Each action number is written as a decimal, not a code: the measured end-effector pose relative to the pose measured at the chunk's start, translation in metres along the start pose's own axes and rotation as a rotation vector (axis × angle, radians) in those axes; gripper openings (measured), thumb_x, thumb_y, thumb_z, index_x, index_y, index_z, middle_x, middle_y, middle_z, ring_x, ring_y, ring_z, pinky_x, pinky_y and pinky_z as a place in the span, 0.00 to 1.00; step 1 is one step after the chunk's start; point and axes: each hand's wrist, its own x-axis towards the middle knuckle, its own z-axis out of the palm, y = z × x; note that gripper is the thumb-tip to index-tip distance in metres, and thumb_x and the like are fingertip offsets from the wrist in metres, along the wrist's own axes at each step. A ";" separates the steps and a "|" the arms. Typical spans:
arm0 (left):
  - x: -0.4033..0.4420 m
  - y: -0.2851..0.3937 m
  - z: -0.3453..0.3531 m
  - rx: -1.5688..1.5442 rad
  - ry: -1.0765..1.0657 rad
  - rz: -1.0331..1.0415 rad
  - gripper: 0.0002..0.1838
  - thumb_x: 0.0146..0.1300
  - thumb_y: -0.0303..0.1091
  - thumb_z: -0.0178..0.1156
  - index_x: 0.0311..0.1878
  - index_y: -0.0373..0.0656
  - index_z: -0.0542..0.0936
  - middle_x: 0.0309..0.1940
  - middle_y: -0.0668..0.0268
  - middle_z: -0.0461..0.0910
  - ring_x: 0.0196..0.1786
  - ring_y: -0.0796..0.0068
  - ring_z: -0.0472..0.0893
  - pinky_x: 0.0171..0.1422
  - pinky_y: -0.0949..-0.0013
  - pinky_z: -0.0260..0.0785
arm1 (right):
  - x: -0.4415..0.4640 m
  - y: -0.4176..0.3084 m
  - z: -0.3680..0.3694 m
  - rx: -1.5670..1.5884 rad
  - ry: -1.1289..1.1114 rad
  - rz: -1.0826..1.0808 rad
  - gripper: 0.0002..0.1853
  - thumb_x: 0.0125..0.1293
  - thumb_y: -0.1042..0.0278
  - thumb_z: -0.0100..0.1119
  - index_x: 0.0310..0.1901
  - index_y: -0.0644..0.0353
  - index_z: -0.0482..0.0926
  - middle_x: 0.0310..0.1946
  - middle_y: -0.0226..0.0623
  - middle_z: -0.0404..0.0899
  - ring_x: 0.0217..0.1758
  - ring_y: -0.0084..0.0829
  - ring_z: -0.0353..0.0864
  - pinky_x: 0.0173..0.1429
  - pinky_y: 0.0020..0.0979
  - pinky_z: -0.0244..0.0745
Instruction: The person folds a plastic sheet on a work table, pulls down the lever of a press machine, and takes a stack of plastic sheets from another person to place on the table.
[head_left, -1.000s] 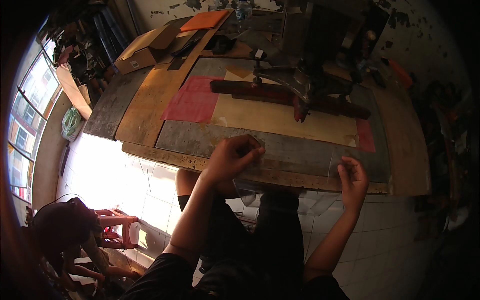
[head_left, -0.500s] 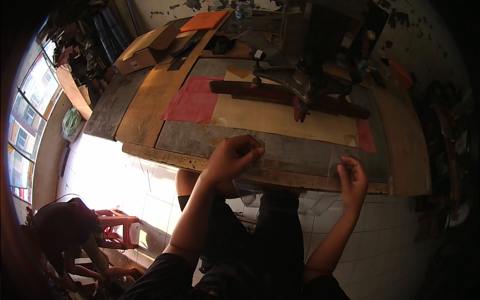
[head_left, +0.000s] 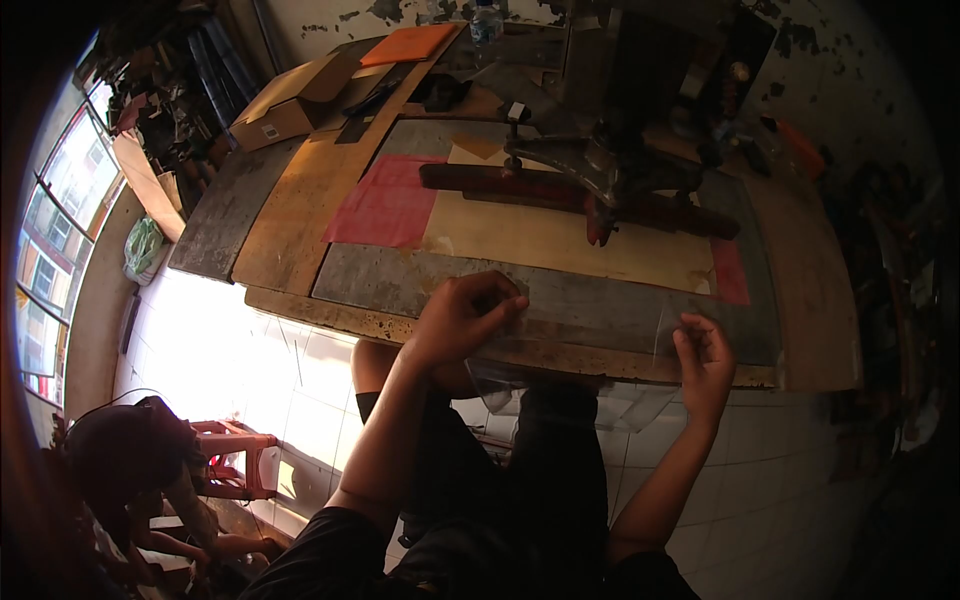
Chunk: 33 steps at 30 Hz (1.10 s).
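A clear plastic sheet (head_left: 638, 408) hangs between my hands over the table's front edge, its outline hard to follow. My left hand (head_left: 462, 318) pinches its left end with thumb and fingers, above the grey board (head_left: 375, 285). At the right end, my right hand (head_left: 708, 357) has its thumb and fingertips closed at the sheet's edge, other fingers curled. Beyond my hands, a cream sheet (head_left: 530, 238) with red pieces (head_left: 385, 200) at its ends lies on the board. A dark press machine (head_left: 605, 165) with a long red bar (head_left: 500, 187) stands over it.
A cardboard box (head_left: 290, 105), an orange folder (head_left: 408, 44) and a water bottle (head_left: 486, 22) sit at the back of the wooden table (head_left: 270, 220). Another person (head_left: 130, 455) crouches at lower left near a red stool (head_left: 235, 460).
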 end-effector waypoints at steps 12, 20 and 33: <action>-0.001 0.001 -0.001 -0.002 -0.005 -0.023 0.13 0.70 0.40 0.70 0.42 0.37 0.86 0.30 0.70 0.86 0.35 0.85 0.80 0.41 0.74 0.73 | 0.000 0.002 0.000 0.002 -0.001 -0.007 0.12 0.72 0.70 0.68 0.53 0.63 0.83 0.44 0.31 0.83 0.47 0.21 0.79 0.56 0.26 0.73; 0.000 0.001 -0.001 0.039 0.000 -0.010 0.13 0.70 0.40 0.70 0.42 0.37 0.86 0.30 0.70 0.86 0.35 0.85 0.80 0.41 0.74 0.72 | 0.000 0.001 0.000 0.010 0.002 -0.006 0.12 0.72 0.70 0.68 0.53 0.63 0.83 0.44 0.31 0.83 0.47 0.21 0.79 0.56 0.26 0.73; -0.001 0.001 -0.001 0.018 -0.001 -0.007 0.13 0.70 0.39 0.70 0.42 0.37 0.86 0.31 0.70 0.86 0.35 0.85 0.80 0.42 0.74 0.73 | -0.001 0.000 0.000 -0.003 0.006 -0.002 0.12 0.72 0.69 0.68 0.53 0.63 0.83 0.45 0.30 0.84 0.47 0.21 0.79 0.56 0.26 0.73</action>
